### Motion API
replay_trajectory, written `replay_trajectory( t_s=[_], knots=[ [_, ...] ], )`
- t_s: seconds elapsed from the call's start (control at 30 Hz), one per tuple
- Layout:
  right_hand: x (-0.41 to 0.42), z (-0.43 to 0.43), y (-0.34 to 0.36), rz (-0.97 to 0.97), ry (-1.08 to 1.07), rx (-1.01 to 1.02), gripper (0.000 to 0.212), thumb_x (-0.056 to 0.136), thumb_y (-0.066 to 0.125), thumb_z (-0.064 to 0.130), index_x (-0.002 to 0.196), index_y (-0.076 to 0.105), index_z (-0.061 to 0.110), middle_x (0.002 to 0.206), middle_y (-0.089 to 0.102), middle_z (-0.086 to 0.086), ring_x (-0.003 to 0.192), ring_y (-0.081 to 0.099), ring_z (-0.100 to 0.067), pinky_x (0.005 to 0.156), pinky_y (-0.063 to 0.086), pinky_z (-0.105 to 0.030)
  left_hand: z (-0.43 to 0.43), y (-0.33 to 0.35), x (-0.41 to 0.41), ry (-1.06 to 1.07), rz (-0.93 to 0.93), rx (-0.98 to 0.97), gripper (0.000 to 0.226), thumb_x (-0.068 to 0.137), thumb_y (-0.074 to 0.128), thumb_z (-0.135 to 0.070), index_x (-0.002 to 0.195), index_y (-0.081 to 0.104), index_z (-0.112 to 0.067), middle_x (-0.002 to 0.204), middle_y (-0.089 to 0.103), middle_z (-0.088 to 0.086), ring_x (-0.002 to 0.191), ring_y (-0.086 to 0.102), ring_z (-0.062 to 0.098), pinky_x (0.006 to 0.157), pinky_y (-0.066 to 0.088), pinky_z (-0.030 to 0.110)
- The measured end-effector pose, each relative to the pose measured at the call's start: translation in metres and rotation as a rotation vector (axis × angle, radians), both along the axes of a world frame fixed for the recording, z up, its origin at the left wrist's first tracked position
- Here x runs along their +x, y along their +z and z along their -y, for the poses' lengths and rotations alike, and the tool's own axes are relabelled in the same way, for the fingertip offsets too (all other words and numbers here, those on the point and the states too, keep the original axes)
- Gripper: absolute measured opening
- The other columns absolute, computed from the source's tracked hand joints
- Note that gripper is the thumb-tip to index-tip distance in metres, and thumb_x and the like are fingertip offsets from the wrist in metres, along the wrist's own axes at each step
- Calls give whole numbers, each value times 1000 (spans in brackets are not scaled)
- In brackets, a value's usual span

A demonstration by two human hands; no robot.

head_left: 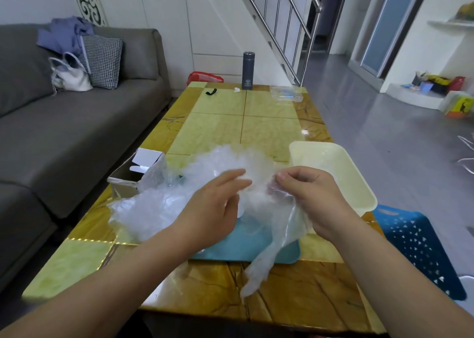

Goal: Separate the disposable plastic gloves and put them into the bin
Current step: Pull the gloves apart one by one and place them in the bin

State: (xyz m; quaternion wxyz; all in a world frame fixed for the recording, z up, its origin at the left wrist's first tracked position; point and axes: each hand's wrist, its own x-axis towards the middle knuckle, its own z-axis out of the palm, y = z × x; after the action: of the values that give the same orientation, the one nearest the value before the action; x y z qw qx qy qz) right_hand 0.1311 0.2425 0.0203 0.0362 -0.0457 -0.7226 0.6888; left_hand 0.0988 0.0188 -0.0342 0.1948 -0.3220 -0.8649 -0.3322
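- Box (138, 176): open cardboard carton at the left edge of the table (77, 260), touching the heap beside it.
- Pile of gloves (159, 209): clear, crinkled film heaped between the box and the hands. The sheets look feather-light, limp and clingy, so they probably lift in clumps rather than one at a time.
- Left hand (213, 209): fingers stretched out and nearly straight, tips against the film just beside the other hand. No firm pinch shows.
- Mat (238, 248): flat blue sheet under the hands, partly covered by plastic.
- Glove (269, 250): a single glove hanging from the right hand, its lower end trailing over the mat onto the table. It likely tears or stretches if tugged, so it is best pinched at one edge while the neighbouring layer is peeled off sideways.
- Right hand (315, 199): fingers curled, thumb and fingertips pinching the top of the glove.
- Bin (359, 181): shallow cream tub at the table's right edge, just beyond the right hand, within easy reach for the drop.
- Stool (420, 245): blue perforated seat beside the table.
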Motion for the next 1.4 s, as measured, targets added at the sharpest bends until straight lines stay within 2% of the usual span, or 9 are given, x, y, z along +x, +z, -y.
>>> replay_trajectory(
  t_s=[0.13,0.2,0.3,0.47,0.63,0.97,1.07,1.2,1.4],
  knots=[
    [-3,-18,13,-27,123,19,10,92,71,10,90,77,3,85,76,-11,80,72,-21,75,55,-31,-18,27,-13,183,406,173,81,80,73,-65,150,45,-35,149,45,-18,135,46,5,105,41,26],
    [-6,-29,22,-28,191,-35,12,86,74,11,89,75,0,88,75,-16,83,72,-24,75,56,-33,-32,44,-19,111,709,329,82,73,83,-60,144,53,-32,133,62,-19,125,57,3,99,44,22],
    [-14,-44,31,-1,197,-69,12,83,75,12,89,74,1,90,75,-16,83,73,-24,76,59,-32,-49,57,-26,-29,1000,625,33,84,85,-24,114,75,-17,96,77,-3,89,71,13,83,54,28],
    [-47,-89,35,30,-104,203,10,95,73,24,93,78,16,90,77,-7,78,71,-16,62,60,-31,-57,66,-36,38,902,697,12,98,70,-10,103,73,0,89,74,14,74,75,27,73,65,41],
    [-98,-135,21,11,-271,649,17,99,65,31,95,73,17,73,67,-6,45,57,-18,37,40,-19,-43,81,-50,87,785,585,11,100,66,-16,104,70,-6,96,79,9,71,75,26,51,55,32],
    [-160,-139,-36,100,-51,1209,16,101,59,34,94,71,25,99,70,-8,95,64,-32,80,52,-38,-44,99,-63,-94,872,601,16,101,60,-14,107,66,-2,84,74,9,38,40,13,40,34,19],
    [-162,-138,-36,155,-26,1271,8,97,61,32,94,66,27,101,70,-7,94,64,-32,77,50,-36,-67,100,-72,-164,898,609,13,101,60,-12,105,67,-1,83,73,8,37,39,13,39,35,18],
    [-153,-138,-1,142,-35,1249,35,92,66,11,126,63,4,127,64,-21,118,59,-39,89,47,-38,-113,95,-92,-160,939,530,14,101,64,-14,109,69,-3,89,75,8,45,54,13,42,36,21],
    [-121,-192,38,126,-227,996,57,87,76,12,141,58,19,130,63,-9,121,60,-26,97,46,-31,-204,69,-128,8,1057,506,8,95,69,-1,94,65,-8,83,69,18,53,62,20,48,55,26]
  ],
)
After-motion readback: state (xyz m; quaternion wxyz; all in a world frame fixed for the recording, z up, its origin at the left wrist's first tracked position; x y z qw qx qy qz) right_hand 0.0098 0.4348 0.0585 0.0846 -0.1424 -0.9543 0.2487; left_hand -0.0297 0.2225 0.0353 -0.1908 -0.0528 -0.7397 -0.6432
